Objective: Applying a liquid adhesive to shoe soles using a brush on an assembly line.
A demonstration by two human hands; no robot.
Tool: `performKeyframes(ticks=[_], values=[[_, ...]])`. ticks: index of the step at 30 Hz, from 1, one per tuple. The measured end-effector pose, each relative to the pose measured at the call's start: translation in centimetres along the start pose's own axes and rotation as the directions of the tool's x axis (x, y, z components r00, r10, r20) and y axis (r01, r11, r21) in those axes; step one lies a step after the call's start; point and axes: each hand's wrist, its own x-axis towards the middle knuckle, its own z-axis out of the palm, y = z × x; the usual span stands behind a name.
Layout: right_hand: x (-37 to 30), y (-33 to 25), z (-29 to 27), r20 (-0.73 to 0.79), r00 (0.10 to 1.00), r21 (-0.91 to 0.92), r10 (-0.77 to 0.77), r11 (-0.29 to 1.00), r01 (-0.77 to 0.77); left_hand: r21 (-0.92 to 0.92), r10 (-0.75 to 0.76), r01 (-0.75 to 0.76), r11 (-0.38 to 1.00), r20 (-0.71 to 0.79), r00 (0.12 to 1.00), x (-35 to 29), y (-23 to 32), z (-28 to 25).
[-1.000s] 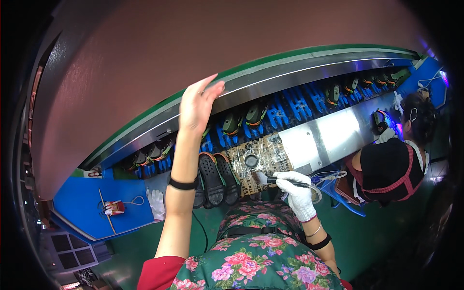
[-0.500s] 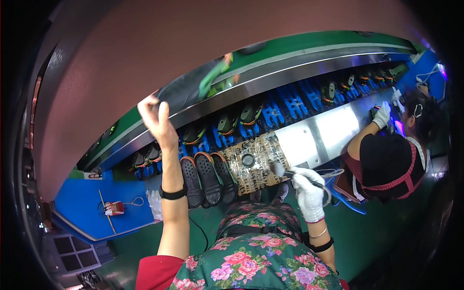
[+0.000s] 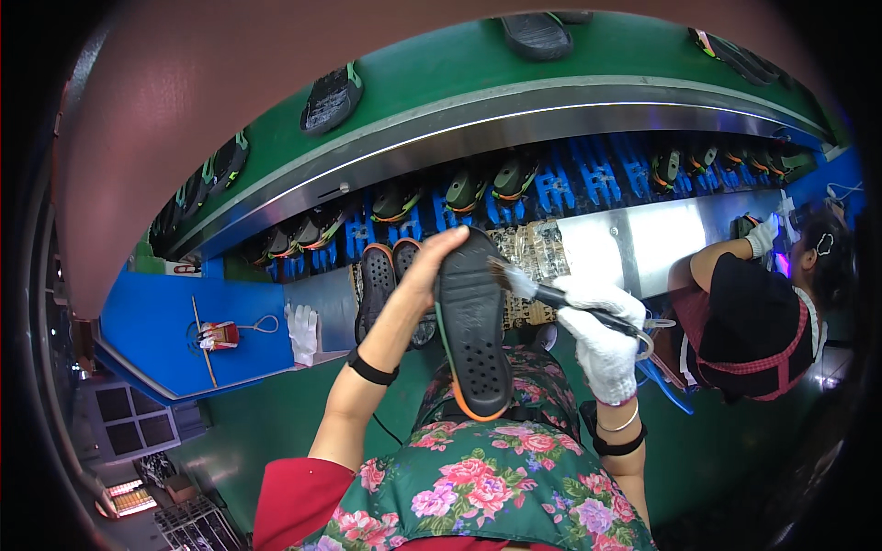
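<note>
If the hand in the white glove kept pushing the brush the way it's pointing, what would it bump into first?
Most likely the black shoe sole that the left hand holds up. The right hand points its brush leftward, and the bristles look almost at the sole's upper edge, though depth is hard to judge here.

A single head-worn fisheye view looks steeply down, close over the worker's lap and workbench [image 3: 257, 335], edges bowed.

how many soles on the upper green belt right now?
6 visible: one at top centre, one at top right, one left of centre, three clustered down the left end. That cluster overlaps, so more may be hidden there or beyond the rim.
</note>
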Motion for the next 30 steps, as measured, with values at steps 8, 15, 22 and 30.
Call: performKeyframes(ticks=[8, 15, 22, 30], values=[[0.9, 0.8, 1.1, -0.031, 0.999, -0.093, 0.042, 0.995, -0.044, -0.437, -0.121, 0.5, 0.748, 0.651, 0.75, -5.0, -8.6, 2.7], [1.3, -1.0, 1.8, 0.004, 0.995, -0.135, 0.105, 0.986, -0.103, -0.414, -0.204, 0.462, 0.784, 0.531, 0.823, -5.4, -8.1, 2.5], [2.5, -1.2, 2.4, 0.068, 0.974, -0.403, -0.217, 0.887, 0.226, -0.624, 0.022, 0.286, 0.727, 0.438, 0.899, -5.3, -2.7, 8.4], [2.7, -1.8, 2.0, 0.378, 0.77, -0.671, -0.514, 0.421, 0.61, -0.465, 0.11, 0.018, 0.885, 0.246, 0.963, -5.0, -5.8, 10.1]])
